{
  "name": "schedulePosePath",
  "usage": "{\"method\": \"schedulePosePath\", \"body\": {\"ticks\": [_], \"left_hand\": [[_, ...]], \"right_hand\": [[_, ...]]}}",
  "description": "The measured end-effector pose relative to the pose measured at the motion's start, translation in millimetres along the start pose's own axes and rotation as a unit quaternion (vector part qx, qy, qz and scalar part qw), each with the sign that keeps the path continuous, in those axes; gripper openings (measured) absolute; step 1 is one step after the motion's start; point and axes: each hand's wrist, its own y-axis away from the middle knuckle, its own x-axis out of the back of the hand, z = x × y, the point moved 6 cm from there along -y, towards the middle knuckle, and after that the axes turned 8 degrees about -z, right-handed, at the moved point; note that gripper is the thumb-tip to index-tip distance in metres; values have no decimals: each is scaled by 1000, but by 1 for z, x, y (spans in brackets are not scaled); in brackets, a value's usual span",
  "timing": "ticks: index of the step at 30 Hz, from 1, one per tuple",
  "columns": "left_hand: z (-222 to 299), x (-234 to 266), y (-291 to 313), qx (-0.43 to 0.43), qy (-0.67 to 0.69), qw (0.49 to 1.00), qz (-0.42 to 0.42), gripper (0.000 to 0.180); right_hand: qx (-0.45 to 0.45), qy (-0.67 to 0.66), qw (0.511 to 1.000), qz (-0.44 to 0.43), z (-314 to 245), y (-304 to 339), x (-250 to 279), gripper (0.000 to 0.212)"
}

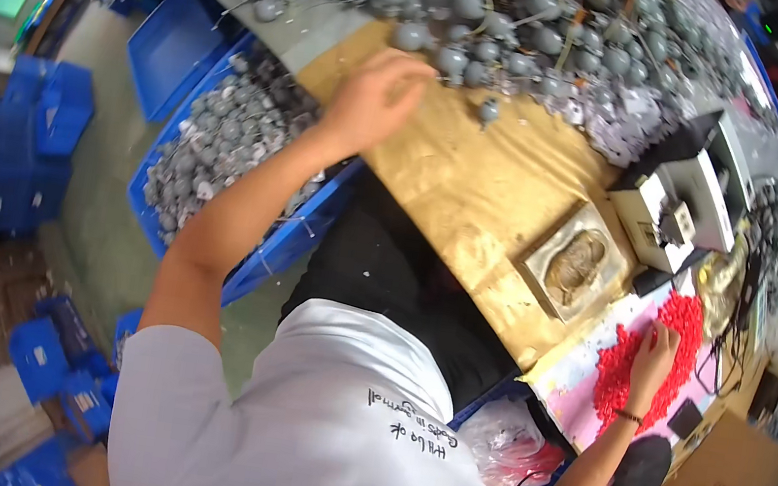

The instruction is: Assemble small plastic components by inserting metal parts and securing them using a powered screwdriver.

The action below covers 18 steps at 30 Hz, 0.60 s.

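My left hand (376, 100) is at the near edge of a large heap of grey round balls with thin stems or wires (537, 40). Its fingers are curved, with a gap between thumb and fingers, and nothing shows in them. One loose grey ball (488, 110) lies just right of it on the gold-brown table covering (461, 189). Far to the right, my right hand (653, 368) reaches into a pile of small red pieces (613, 379) on a pink and white surface. Its fingertips are pinched together among the red pieces, with red showing at the tips.
Between my hands, a square metal block with an oval hollow (572, 263) sits beside a white-and-black device (666, 217). A blue crate full of grey balls (236, 127) stands below my left arm. Blue bins (3, 159) are at the far left, a cardboard box (720, 473) at lower right.
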Motion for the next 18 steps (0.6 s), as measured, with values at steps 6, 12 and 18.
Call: {"method": "schedulePosePath", "body": {"ticks": [6, 12, 18], "left_hand": [[67, -56, -48, -157, -118, 980, 33, 16], [131, -127, -73, -281, -228, 931, -46, 11], [86, -206, -100, -188, -428, 869, -164, 22]], "right_hand": [[0, -29, 1000, 3, 2, 2, -4, 16], [-18, -33, 999, 18, 3, 4, 0, 16], [-27, -40, 999, 3, -6, -6, -1, 16]]}}
